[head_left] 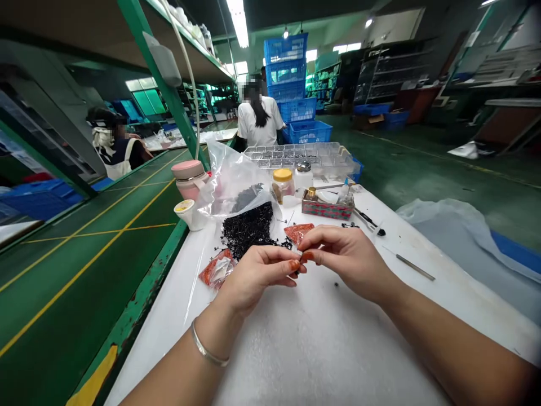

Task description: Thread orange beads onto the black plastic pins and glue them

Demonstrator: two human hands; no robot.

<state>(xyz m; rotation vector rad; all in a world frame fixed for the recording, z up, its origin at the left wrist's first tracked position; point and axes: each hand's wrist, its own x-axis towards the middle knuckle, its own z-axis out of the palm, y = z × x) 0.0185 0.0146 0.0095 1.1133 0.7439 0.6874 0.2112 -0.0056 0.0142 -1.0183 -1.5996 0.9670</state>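
My left hand [264, 273] and my right hand [342, 256] meet above the white tabletop [321, 344], fingertips almost touching. Between them is a small black part [298, 270], mostly covered by the fingers. The left thumb and fingers pinch it, and the right thumb and forefinger close on its upper end. Just behind the hands lies a heap of small black parts with thin pins [249, 225], spilling from a clear plastic bag [228, 175]. Orange-red packets lie near each hand, one on the left [215, 268] and another behind the fingers [299, 231].
A patterned box [327, 208] with bottles, a yellow-lidded jar [283, 183] and a clear compartment tray [304, 158] stand at the back. A thin metal tool [416, 267] lies right. Left are a pink flask [189, 177] and green conveyor belt [93, 270]. Two people sit beyond.
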